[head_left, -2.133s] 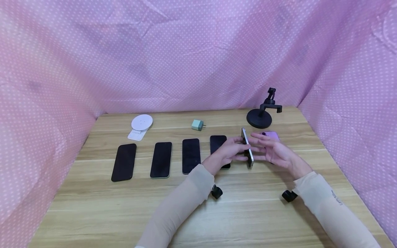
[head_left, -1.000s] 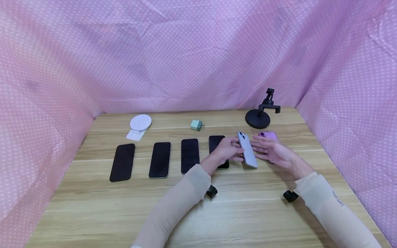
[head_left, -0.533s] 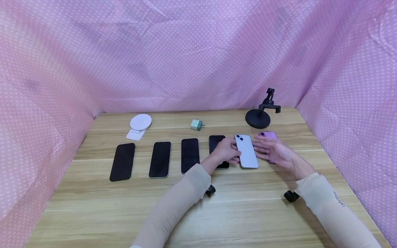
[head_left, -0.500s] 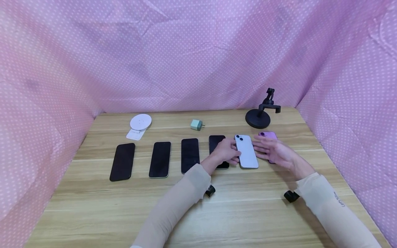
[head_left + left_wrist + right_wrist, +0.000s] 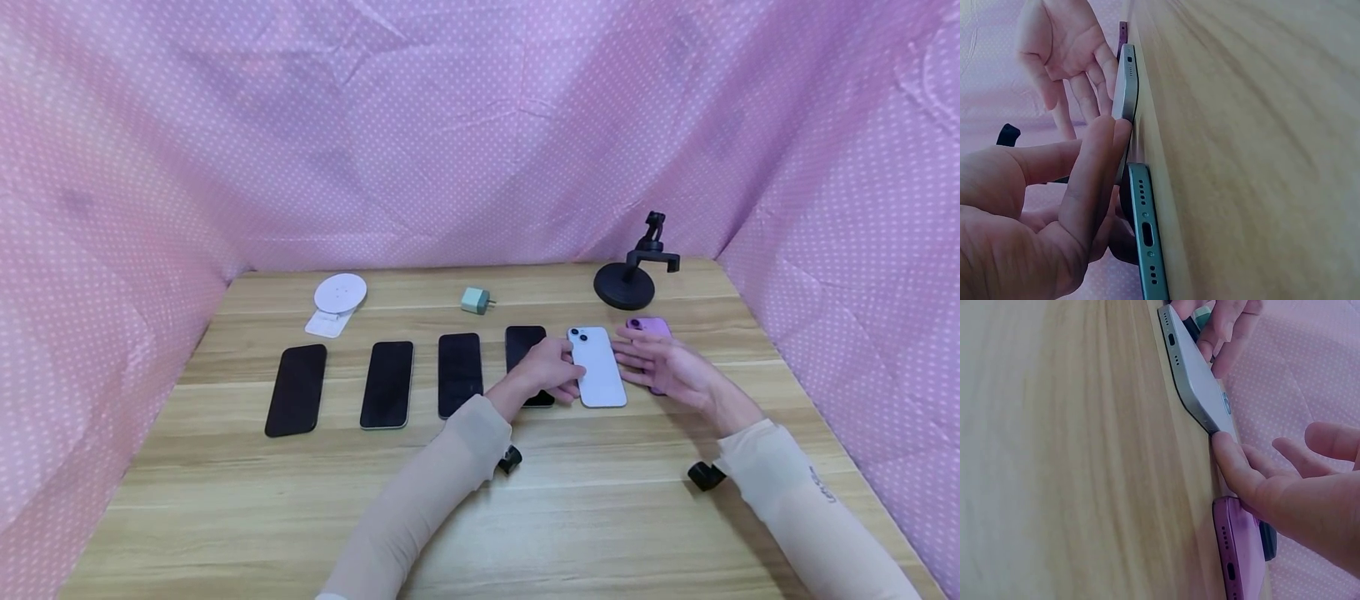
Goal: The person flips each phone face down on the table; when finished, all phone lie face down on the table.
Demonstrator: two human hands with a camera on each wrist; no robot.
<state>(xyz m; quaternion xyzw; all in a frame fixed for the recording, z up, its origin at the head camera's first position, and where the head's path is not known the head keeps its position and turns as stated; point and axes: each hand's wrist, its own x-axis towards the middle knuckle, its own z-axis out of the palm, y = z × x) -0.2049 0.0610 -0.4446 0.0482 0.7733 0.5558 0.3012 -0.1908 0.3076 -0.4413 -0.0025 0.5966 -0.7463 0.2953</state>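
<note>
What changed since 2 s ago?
White phone tipped left from on edge to lying back-up. Left hand stays at its left edge; right hand stays open beside it. Dark phones, purple phone, green plug, black stand, white disc: unmoved.

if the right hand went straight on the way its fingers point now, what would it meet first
The right hand would likely meet the white phone first: its long edge lies right at the fingertips, perhaps already touching.

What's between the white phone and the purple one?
Fingers of the right hand, by the white phone; shows in the right wrist and head views.
</note>
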